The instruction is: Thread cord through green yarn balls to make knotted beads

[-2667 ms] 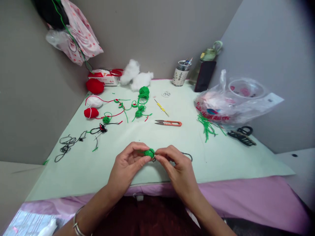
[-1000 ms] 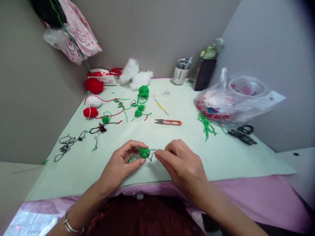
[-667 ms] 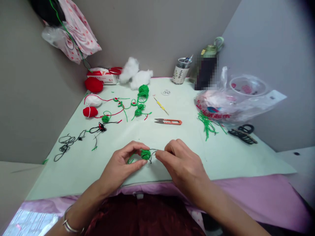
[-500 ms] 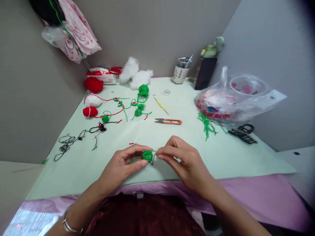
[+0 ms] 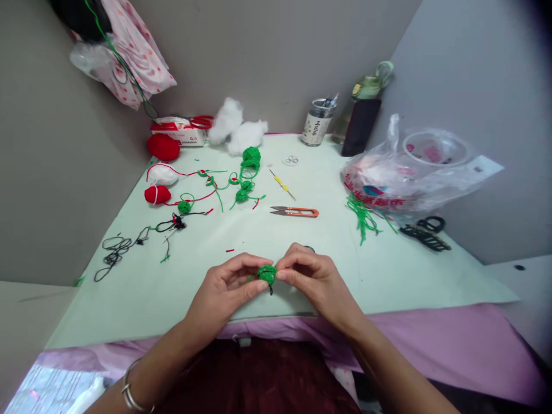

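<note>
Between the thumb and fingers of my left hand (image 5: 228, 286) is a small green crocheted ball (image 5: 266, 274), with dark yarn across its upper side. A short black strand hangs below it. My right hand (image 5: 315, 280) is pinched closed against the ball's right edge. A bit of black yarn (image 5: 309, 249) shows behind its knuckles; the fingertips hide what is between them. Beyond the hands lie orange-handled thread snips (image 5: 295, 211) and a yellow crochet hook (image 5: 282, 184).
Green yarn (image 5: 251, 158), red yarn balls (image 5: 164, 147), small crocheted pieces (image 5: 184, 207) and tangled black yarn (image 5: 116, 250) lie at left. White stuffing (image 5: 248, 137) sits at the back. A plastic bag (image 5: 388, 178), green yarn scraps (image 5: 363, 221) and black hair clip (image 5: 425, 237) are at right.
My right hand has come in against the ball, closing the gap where dark yarn stretched between them. The left hand and ball have shifted slightly right, and the ball has turned.
</note>
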Demonstrator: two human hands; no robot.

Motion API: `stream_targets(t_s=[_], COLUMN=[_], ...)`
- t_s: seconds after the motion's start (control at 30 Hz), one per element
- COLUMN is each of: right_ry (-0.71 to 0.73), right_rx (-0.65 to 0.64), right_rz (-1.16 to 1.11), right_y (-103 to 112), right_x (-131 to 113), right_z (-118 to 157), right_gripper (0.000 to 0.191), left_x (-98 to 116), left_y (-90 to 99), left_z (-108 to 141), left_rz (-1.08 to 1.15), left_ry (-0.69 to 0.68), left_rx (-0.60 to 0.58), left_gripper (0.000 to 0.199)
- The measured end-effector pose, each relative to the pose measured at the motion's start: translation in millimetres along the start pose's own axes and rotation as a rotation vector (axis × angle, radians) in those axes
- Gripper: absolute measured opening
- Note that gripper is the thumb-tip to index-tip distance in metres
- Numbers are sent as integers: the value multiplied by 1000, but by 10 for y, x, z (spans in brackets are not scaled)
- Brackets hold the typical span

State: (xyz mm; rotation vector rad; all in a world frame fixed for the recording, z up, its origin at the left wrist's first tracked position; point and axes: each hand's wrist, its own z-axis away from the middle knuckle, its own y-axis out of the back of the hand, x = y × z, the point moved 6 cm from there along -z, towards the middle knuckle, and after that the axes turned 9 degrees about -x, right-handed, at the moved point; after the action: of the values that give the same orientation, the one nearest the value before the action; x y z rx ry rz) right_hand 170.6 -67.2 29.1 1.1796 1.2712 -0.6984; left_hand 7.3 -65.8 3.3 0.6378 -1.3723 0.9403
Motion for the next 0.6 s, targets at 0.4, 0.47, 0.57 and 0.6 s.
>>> stream_targets(t_s=[0.4,0.47,0.57,0.6], right_ry=[302,323,346,363], right_rx=[89,84,125,142], right_rz=[660,853,961,950], right_y=[-231,-277,-293,-289], right_x=[-299,-307,-349,-373], right_z=[199,191,160,152], right_gripper=[17,21,18,17], left_x=[87,108,139,151], left_y=[2,7,18,22], left_z=[-62,-69,-81,-83], left_rz=[-315,-377,-460,-484], left_ry=[-193,-209,-234,-245], left_rx=[102,109,105,103], left_gripper=[19,19,20,21])
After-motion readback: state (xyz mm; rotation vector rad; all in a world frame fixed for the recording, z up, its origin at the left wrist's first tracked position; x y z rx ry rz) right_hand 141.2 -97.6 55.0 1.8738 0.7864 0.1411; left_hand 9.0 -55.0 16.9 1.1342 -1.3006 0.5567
